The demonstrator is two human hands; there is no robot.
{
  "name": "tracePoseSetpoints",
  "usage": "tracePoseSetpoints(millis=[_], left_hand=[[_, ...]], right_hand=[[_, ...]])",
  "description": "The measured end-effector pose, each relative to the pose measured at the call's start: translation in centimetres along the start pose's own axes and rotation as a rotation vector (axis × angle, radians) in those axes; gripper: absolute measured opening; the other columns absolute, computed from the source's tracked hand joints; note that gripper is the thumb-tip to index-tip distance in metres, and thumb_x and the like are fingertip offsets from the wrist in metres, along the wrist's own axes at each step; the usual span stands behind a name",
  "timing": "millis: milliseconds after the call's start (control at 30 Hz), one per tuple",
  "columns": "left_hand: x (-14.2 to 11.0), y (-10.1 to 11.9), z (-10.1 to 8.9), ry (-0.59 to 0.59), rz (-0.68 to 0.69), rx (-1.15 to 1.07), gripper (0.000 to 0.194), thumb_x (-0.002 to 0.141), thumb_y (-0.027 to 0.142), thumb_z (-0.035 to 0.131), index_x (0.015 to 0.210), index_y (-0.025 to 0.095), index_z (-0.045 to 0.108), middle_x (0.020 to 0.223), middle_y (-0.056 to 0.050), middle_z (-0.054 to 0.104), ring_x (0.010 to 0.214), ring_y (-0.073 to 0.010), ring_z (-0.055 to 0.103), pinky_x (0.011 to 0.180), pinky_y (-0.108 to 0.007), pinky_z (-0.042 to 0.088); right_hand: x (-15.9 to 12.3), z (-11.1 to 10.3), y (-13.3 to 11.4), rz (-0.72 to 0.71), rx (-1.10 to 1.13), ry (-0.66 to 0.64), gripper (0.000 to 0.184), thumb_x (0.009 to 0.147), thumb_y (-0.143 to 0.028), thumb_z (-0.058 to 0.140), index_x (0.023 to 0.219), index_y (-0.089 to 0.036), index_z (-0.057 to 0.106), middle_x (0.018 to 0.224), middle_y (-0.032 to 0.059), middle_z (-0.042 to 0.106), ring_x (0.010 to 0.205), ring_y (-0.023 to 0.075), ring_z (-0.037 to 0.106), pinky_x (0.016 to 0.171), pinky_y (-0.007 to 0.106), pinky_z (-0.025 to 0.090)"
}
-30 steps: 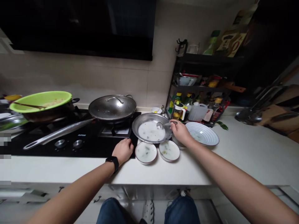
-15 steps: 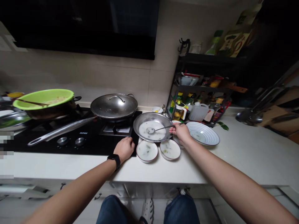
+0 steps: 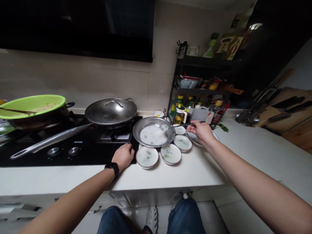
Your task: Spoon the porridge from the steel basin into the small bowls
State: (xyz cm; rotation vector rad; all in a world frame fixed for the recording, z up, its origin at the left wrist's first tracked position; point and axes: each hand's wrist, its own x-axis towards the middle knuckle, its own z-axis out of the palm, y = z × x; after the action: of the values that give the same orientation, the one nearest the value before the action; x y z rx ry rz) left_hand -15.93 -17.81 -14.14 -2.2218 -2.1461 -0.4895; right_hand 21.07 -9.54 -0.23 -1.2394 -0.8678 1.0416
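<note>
My right hand (image 3: 201,131) is closed around the dark handle of a ladle (image 3: 175,125). The ladle's round bowl is over the right side of a wide metal basin (image 3: 137,132) of milky white liquid with dark bits. Beside the basin stand white bowls of similar liquid: one at front left (image 3: 147,157), one at front middle (image 3: 171,154), one to the right (image 3: 182,143) and a smaller one behind (image 3: 179,130). A patterned plate (image 3: 215,135) is partly hidden behind my right hand. Curled with nothing visible in it, my left hand (image 3: 123,156) rests at the cooktop's front right edge.
A lidded wok (image 3: 111,112) sits on the black cooktop (image 3: 92,154), its long metal handle (image 3: 51,139) reaching front left. A green colander (image 3: 55,100) rests on a dark pot at left. Behind the basin are a small dish (image 3: 158,114) and a condiment rack (image 3: 207,91).
My right hand has moved right with the ladle, whose bowl has risen from mid-basin toward the basin's right side. The view has turned slightly right; my left hand stays at the cooktop edge.
</note>
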Motion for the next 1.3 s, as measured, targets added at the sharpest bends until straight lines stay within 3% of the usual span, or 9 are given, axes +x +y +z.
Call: tracePoseSetpoints(millis=[400,667,767,867,933,1000,1067,1200,1300], left_hand=[[0.2,-0.5,0.4,0.007,0.011,0.006,0.022,0.097,0.027,0.042,0.082,0.024,0.057,0.095,-0.009,0.071,0.093,-0.0244,0.066,0.083,-0.036,0.048],[0.1,-0.5,0.4,0.008,0.02,0.017,0.023,0.098,0.028,0.039,0.082,0.024,0.056,0.095,-0.009,0.07,0.092,-0.025,0.066,0.083,-0.036,0.048],[0.1,-0.5,0.4,0.013,0.016,0.012,0.023,0.098,0.028,0.04,0.082,0.023,0.057,0.096,-0.01,0.07,0.092,-0.0253,0.067,0.083,-0.037,0.048],[0.1,-0.5,0.5,0.01,0.01,0.013,0.023,0.098,0.028,0.042,0.083,0.023,0.059,0.096,-0.009,0.071,0.093,-0.0247,0.067,0.084,-0.036,0.049],[0.1,-0.5,0.5,0.004,0.005,0.018,0.023,0.098,0.028,0.042,0.084,0.023,0.06,0.097,-0.009,0.072,0.094,-0.0244,0.067,0.084,-0.035,0.049],[0.1,-0.4,0.4,0.004,0.001,0.018,0.022,0.098,0.028,0.043,0.085,0.023,0.061,0.098,-0.009,0.072,0.095,-0.0245,0.067,0.084,-0.035,0.049],[0.1,-0.3,0.4,0.004,0.0,0.013,0.023,0.098,0.027,0.043,0.085,0.023,0.061,0.098,-0.01,0.072,0.095,-0.0247,0.067,0.085,-0.035,0.049],[0.1,-0.1,0.3,0.008,0.004,-0.004,0.023,0.098,0.027,0.042,0.086,0.023,0.061,0.096,-0.01,0.071,0.095,-0.025,0.067,0.086,-0.035,0.049],[0.0,-0.1,0.3,0.019,0.002,-0.015,0.022,0.098,0.026,0.042,0.085,0.023,0.06,0.097,-0.01,0.071,0.095,-0.0246,0.067,0.085,-0.035,0.049]], right_hand=[[1.3,-11.8,-4.0,-0.103,-0.123,0.252,0.018,0.097,-0.007,0.045,0.092,-0.013,0.061,0.063,0.0067,0.067,0.055,0.0128,0.068,0.064,0.023,0.064],[1.2,-15.3,-2.4,-0.144,-0.288,0.315,0.013,0.096,-0.01,0.052,0.089,-0.018,0.06,0.06,0.0055,0.066,0.052,0.0162,0.068,0.06,0.027,0.06],[1.1,-16.3,-1.4,-0.329,-0.563,0.196,0.01,0.094,-0.018,0.055,0.094,-0.018,0.064,0.062,0.0056,0.07,0.058,0.0203,0.071,0.063,0.031,0.06],[0.6,-17.1,-0.7,-0.735,-1.027,-0.023,0.021,0.093,-0.03,0.053,0.1,-0.019,0.069,0.078,0.0086,0.077,0.073,0.0246,0.075,0.072,0.037,0.062],[0.0,-17.3,-0.6,-0.946,-1.23,-0.199,0.025,0.094,-0.033,0.052,0.103,-0.02,0.072,0.095,0.0117,0.079,0.087,0.0261,0.076,0.081,0.04,0.062],[-0.7,-16.9,-0.7,-1.065,-1.324,-0.333,0.027,0.095,-0.033,0.051,0.106,-0.02,0.073,0.108,0.0133,0.079,0.096,0.0269,0.076,0.088,0.042,0.062],[-1.4,-15.8,-1.1,-1.121,-1.316,-0.341,0.029,0.097,-0.032,0.05,0.11,-0.02,0.073,0.112,0.0138,0.078,0.101,0.0275,0.075,0.092,0.043,0.061],[-2.5,-11.3,-1.4,-1.068,-1.105,-0.19,0.033,0.102,-0.035,0.047,0.118,-0.02,0.071,0.112,0.0138,0.077,0.099,0.0267,0.075,0.087,0.04,0.061],[-2.8,-6.9,-0.7,-0.967,-0.996,-0.258,0.033,0.104,-0.037,0.046,0.118,-0.02,0.07,0.104,0.0115,0.078,0.088,0.0238,0.076,0.08,0.036,0.061]])
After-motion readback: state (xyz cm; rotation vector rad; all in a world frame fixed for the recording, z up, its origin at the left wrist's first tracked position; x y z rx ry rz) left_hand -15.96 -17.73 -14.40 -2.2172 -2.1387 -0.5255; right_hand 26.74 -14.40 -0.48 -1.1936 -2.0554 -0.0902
